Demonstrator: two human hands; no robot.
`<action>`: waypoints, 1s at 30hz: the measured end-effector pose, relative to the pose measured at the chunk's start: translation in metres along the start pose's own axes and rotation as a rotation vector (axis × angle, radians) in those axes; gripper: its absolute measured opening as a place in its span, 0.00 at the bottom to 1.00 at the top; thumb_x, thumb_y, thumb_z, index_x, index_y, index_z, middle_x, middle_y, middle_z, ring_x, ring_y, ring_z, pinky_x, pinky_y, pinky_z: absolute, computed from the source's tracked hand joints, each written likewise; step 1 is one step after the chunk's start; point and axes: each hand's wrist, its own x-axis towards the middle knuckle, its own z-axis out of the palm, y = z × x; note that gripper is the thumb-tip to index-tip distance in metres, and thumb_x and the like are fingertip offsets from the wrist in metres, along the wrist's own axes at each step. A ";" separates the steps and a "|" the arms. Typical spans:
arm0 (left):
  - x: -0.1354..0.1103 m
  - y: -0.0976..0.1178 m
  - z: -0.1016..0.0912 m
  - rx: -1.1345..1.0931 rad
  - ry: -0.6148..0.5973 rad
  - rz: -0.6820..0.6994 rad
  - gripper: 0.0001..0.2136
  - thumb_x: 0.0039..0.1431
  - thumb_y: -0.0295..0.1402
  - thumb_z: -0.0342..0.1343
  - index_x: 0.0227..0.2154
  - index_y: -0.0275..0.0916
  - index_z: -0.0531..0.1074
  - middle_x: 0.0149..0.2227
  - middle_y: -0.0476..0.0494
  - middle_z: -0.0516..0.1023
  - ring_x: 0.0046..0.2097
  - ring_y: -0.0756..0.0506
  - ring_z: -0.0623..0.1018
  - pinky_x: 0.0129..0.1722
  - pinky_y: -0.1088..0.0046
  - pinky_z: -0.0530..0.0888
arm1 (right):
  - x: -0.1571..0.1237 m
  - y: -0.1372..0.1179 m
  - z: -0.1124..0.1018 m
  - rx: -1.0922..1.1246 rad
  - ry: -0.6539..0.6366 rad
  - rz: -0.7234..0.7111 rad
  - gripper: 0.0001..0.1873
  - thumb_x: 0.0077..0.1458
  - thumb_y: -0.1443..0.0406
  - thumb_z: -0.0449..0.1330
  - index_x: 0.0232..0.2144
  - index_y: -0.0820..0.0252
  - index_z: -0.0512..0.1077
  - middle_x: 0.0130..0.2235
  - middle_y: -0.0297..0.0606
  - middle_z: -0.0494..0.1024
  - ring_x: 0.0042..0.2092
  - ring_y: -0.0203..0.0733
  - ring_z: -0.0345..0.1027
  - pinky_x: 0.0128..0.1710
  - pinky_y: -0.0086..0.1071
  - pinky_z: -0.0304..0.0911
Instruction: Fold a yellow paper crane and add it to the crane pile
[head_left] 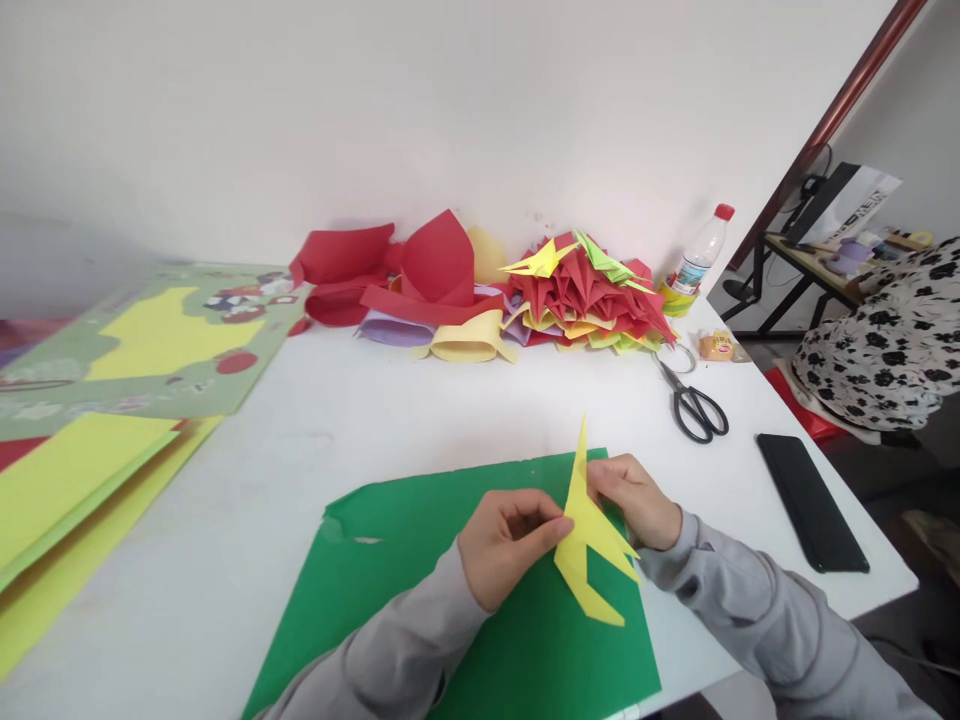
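Note:
A folded yellow paper piece (581,535), with several pointed flaps, is held up over a green sheet (397,580). The thumb and fingers of my left hand (510,540) pinch its left edge. Behind its right side, my right hand (634,500) grips the same piece; the paper partly hides those fingertips. One narrow point sticks straight up, while other flaps spread down and to the right. The green sheet lies flat on the white table, its upper left corner worn.
Stacked folded red papers (592,290) and curled paper shapes (442,265) line the wall. Scissors (697,405), a black phone (810,500) and a bottle (701,250) are on the right. Yellow sheets (75,480) lie left. A person in patterned clothing (885,330) is beyond the table.

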 end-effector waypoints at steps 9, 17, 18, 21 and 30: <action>0.003 -0.016 0.002 -0.031 -0.157 -0.029 0.24 0.44 0.55 0.60 0.16 0.36 0.66 0.14 0.53 0.63 0.19 0.54 0.60 0.19 0.77 0.56 | -0.003 -0.003 0.002 -0.063 -0.216 0.002 0.26 0.48 0.46 0.62 0.22 0.65 0.71 0.20 0.30 0.67 0.22 0.29 0.57 0.20 0.25 0.52; 0.001 -0.020 0.003 -0.029 -0.227 -0.066 0.24 0.44 0.55 0.60 0.16 0.37 0.64 0.15 0.54 0.61 0.19 0.54 0.58 0.18 0.77 0.54 | -0.001 -0.004 0.004 -0.049 -0.196 -0.001 0.27 0.44 0.46 0.65 0.16 0.64 0.66 0.16 0.25 0.60 0.20 0.27 0.49 0.19 0.25 0.45; 0.000 -0.020 0.003 -0.041 -0.253 -0.080 0.24 0.43 0.54 0.61 0.16 0.37 0.63 0.15 0.54 0.61 0.19 0.55 0.58 0.18 0.77 0.54 | 0.000 -0.005 0.004 -0.041 -0.188 -0.008 0.27 0.42 0.47 0.67 0.15 0.63 0.64 0.16 0.24 0.59 0.20 0.26 0.48 0.19 0.25 0.44; -0.001 -0.022 0.003 -0.064 -0.270 -0.081 0.25 0.43 0.54 0.62 0.14 0.37 0.60 0.14 0.54 0.60 0.18 0.55 0.58 0.18 0.78 0.53 | 0.001 -0.008 0.002 -0.039 -0.172 -0.034 0.27 0.41 0.49 0.68 0.14 0.62 0.63 0.15 0.24 0.58 0.20 0.26 0.47 0.19 0.25 0.44; -0.005 -0.013 0.001 -0.027 -0.364 -0.200 0.26 0.39 0.55 0.64 0.14 0.36 0.62 0.14 0.54 0.62 0.18 0.56 0.59 0.19 0.77 0.52 | 0.002 -0.006 -0.002 -0.105 -0.096 -0.076 0.26 0.46 0.51 0.66 0.10 0.62 0.66 0.13 0.28 0.62 0.17 0.28 0.52 0.18 0.26 0.48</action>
